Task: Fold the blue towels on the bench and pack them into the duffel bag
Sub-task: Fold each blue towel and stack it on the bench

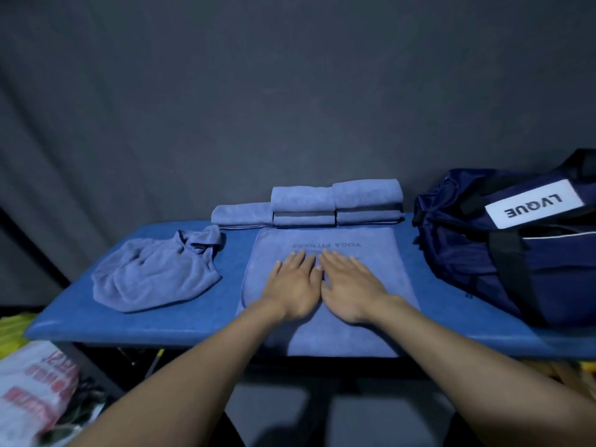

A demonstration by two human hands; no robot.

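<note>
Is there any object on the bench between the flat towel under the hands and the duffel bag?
Nothing visible: only bare blue padded bench lies between the flat blue printed towel and the navy fabric duffel bag at its right.

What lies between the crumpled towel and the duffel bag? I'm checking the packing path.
The flat towel, with left hand and right hand pressing it, plus bare bench strips, seen in the head view.

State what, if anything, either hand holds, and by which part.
Nothing is held. The left hand and right hand lie flat, fingers straight, pressing the middle of the spread blue towel; no grip.
</note>
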